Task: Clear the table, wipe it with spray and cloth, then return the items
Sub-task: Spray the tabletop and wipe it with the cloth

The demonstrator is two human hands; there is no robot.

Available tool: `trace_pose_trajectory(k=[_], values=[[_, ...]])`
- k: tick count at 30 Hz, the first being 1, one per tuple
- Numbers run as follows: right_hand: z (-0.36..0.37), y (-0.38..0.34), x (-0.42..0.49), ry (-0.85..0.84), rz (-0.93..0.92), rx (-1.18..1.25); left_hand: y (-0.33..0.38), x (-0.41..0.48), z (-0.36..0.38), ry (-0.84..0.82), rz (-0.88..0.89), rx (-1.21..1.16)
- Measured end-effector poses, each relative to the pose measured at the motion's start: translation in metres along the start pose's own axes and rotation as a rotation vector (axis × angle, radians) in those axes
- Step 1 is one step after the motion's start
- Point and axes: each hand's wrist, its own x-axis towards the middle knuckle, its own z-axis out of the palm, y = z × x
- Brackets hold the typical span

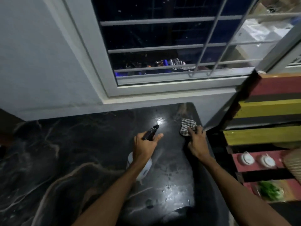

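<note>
Gripping white spray bottle [143, 167], left hand [145, 146]; contents unclear.

The left hand [144, 148] hides the neck of the spray bottle [143, 168]. The right hand [196, 144] covers part of the cloth [187, 127]. The bench [65, 160] is cut off at the left and bottom edges.

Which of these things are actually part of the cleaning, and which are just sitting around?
Part of the job:
white spray bottle with black nozzle, in the left hand
striped cloth, under the right hand
dark marbled table

Just lying about:
two white round dishes
green leafy bundle
striped slatted rack
</note>
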Motion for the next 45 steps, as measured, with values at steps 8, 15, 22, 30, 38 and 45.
trace_pose_trajectory(k=[8, 15, 22, 30, 38, 45], values=[[-0.007, 0.016, 0.039, 0.02, -0.011, 0.067, 0.034, -0.001, 0.061, 0.011, 0.031, 0.112], [0.002, -0.037, 0.092, 0.048, -0.01, 0.109, 0.031, 0.021, 0.046, 0.164, 0.046, 0.084], [0.003, -0.046, 0.131, 0.08, -0.08, -0.003, 0.016, 0.042, 0.002, 0.264, 0.056, 0.049], [0.054, -0.152, 0.077, -0.13, -0.575, 0.016, -0.005, 0.043, -0.063, 0.356, 0.033, 0.058], [0.064, -0.219, 0.068, -0.064, -0.171, -0.035, -0.042, 0.037, -0.171, 0.32, -0.142, 0.013], [0.106, -0.34, 0.035, -0.085, -0.14, -0.011, -0.089, 0.034, -0.293, 0.356, -0.275, 0.034]])
